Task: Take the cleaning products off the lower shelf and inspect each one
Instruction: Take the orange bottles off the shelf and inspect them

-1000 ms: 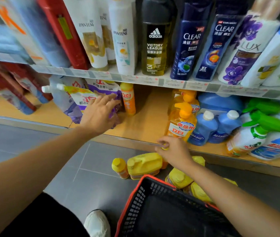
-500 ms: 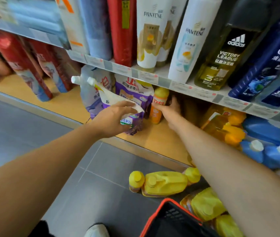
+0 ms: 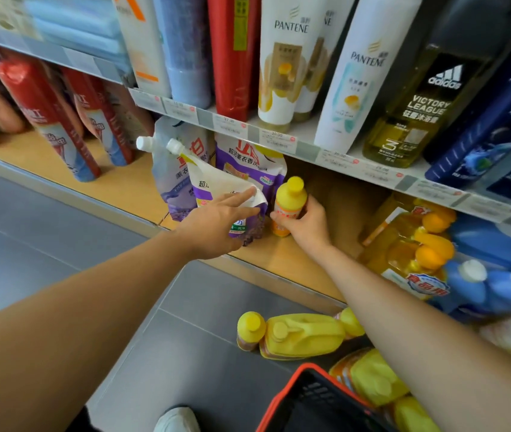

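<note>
On the lower wooden shelf (image 3: 285, 260) stands a small orange bottle with a yellow cap (image 3: 290, 194). My right hand (image 3: 305, 224) grips it around the body. Just left of it lean several purple and white refill pouches (image 3: 213, 182) with white spouts. My left hand (image 3: 217, 224) rests on the front pouch with fingers stretched out flat against it. To the right on the same shelf stand orange pump bottles (image 3: 410, 244) and blue bottles with white caps (image 3: 478, 285).
The upper shelf (image 3: 279, 135) carries shampoo and shower gel bottles. On the grey floor lie several yellow-capped bottles and a yellow jug (image 3: 301, 335). A red and black basket (image 3: 316, 400) sits at the bottom. Red bottles (image 3: 48, 120) stand at the left. A white shoe (image 3: 176, 420) shows below.
My right hand has moved from the shelf's front edge up to the small orange bottle and closed round it. My left hand stays on the pouch. The view shifted left and closer.
</note>
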Motion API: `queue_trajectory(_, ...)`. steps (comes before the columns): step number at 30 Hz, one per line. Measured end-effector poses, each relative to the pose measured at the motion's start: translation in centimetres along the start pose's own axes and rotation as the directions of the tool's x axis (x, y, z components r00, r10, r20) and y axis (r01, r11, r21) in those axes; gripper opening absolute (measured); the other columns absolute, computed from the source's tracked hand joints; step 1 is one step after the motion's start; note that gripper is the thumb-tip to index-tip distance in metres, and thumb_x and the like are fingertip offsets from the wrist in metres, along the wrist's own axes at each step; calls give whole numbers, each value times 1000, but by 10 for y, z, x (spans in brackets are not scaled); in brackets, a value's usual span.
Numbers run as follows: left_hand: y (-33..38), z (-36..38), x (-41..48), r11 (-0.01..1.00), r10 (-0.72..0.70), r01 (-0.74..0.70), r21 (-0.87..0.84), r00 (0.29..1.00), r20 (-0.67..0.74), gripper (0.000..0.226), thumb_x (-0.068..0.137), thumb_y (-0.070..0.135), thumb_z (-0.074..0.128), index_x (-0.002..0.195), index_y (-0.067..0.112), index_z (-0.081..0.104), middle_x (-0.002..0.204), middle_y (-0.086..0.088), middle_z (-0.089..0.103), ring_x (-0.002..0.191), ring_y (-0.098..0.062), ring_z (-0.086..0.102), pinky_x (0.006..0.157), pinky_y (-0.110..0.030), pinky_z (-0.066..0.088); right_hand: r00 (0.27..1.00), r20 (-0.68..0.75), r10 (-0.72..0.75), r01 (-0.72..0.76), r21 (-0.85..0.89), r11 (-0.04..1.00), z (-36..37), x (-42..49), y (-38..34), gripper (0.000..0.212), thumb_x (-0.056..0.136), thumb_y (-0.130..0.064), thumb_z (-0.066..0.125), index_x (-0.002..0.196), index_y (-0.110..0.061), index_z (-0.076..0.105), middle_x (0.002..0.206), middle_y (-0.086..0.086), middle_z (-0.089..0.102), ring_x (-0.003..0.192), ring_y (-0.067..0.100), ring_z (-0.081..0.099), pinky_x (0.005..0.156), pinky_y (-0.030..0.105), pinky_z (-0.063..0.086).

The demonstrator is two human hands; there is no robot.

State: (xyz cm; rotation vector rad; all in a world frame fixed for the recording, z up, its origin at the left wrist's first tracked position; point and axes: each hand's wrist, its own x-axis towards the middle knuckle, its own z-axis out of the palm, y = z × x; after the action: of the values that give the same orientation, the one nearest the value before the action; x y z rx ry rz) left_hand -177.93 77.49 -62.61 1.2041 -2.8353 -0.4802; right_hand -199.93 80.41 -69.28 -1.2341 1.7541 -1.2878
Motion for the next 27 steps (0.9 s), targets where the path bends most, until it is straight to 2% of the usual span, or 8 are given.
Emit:
queue_trajectory(5, 23, -17, -6, 994, 40, -14, 107, 968, -248, 51, 90, 28, 67, 140, 30, 56, 145, 5, 56, 129, -22, 54, 77, -36, 53, 995, 70, -65, 65, 1, 998, -23, -30, -13, 54, 76, -14, 87, 123, -16, 60, 112, -6, 65, 97, -1, 59, 77, 4, 44)
queue_trajectory(8, 48, -29, -12, 997, 70, -70, 14, 919, -389, 45, 89, 31, 68, 133, 23, 63, 130, 0, 67, 118, -23, 62, 80, -32, 51, 987, 100, -123, 124, 2, 992, -44, -50, -27, 51, 76, -14, 87, 119, -22, 59, 110, -4, 65, 101, 6, 61, 84, 16, 49)
queue_trajectory(10, 67, -37, -16, 969, 69, -156, -192, 916, -395, 46, 92, 35, 68, 136, 23, 61, 131, 1, 67, 119, -19, 62, 90, -36, 56, 979, 134, -151, 153, 0, 988, -58, -64, -40, 51, 75, -15, 88, 118, -22, 60, 111, 3, 66, 102, 14, 63, 84, 23, 51)
queue_trajectory(15, 121, -52, -30, 630, 77, -256, -733, 960, -268, 41, 97, 23, 64, 137, 16, 58, 121, 3, 68, 112, -9, 64, 87, -22, 54, 969, 219, -117, 103, 74, 992, -92, -105, -70, 49, 70, -22, 88, 113, -28, 65, 98, -9, 74, 90, 5, 69, 74, 17, 53)
queue_trajectory(21, 171, -56, -57, 338, 54, -242, -909, 970, -238, 38, 99, 11, 57, 138, 10, 54, 123, -10, 70, 96, -5, 69, 67, -14, 52, 935, 353, 44, -116, 187, 976, -128, -156, -94, 44, 66, -24, 84, 107, -21, 67, 96, -1, 75, 94, 20, 71, 89, 45, 58)
queue_trajectory(24, 197, -55, -72, 256, 67, -209, -944, 978, -199, 39, 104, 17, 49, 143, 18, 52, 125, -9, 70, 113, -17, 67, 87, -36, 59, 869, 479, 128, -276, 254, 927, -148, -185, -105, 64, 67, -25, 83, 124, -7, 62, 111, 15, 72, 105, 30, 68, 97, 48, 53)
queue_trajectory(25, 205, -54, -77, 243, 72, -184, -952, 983, -171, 38, 104, 22, 47, 142, 23, 53, 126, -7, 70, 117, -22, 66, 96, -49, 54, 845, 516, 140, -326, 291, 900, -154, -195, -107, 65, 69, -22, 81, 127, -4, 60, 112, 17, 70, 105, 31, 67, 96, 46, 53)
queue_trajectory(27, 221, -54, -85, 226, 79, -132, -965, 990, -117, 35, 106, 27, 43, 137, 27, 57, 127, -5, 70, 118, -24, 65, 103, -54, 48, 818, 556, 149, -404, 370, 837, -167, -217, -111, 51, 76, -14, 73, 125, -3, 61, 109, 15, 72, 101, 28, 69, 90, 42, 56)
